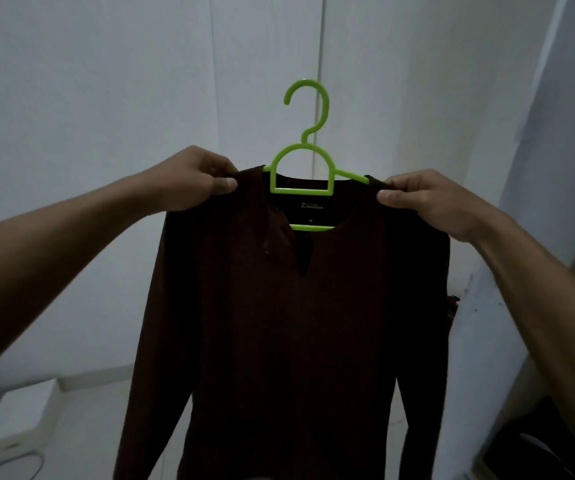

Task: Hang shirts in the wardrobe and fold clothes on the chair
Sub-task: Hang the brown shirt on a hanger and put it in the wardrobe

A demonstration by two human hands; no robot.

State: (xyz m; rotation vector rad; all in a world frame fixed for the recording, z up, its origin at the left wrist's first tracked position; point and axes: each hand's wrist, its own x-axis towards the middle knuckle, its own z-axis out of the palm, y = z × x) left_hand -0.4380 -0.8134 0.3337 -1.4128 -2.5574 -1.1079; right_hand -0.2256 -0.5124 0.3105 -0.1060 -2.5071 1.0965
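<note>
Head view: a person holds a garment up at arm's length, both bare forearms reaching in from the lower corners.
Task item: dark brown long-sleeved fabric shirt point(296, 323) with a slit neckline, front towards the camera.
Shirt position: centre of the frame, held in the air in front of white vertical wall panels point(88, 98). The body and both sleeves hang straight down and run out of view at the bottom edge.
Hanger: lime-green plastic clothes hanger point(302, 190), upright, inside the neck opening. The hook rises above the collar and catches on nothing. The shoulder arms run under the fabric on both sides.
Neck label: small pale print on the inner back collar point(312, 206), too small to read.
Left hand point(189, 180): fingers point(225, 185) curled and pinching the shirt's shoulder just beside the collar.
Right hand point(428, 202): fingers point(388, 195) curled and pinching the opposite shoulder, close to the end of the hanger arm.
Surroundings: a dark object point(538, 445) sits at lower right, too dim to identify.
</note>
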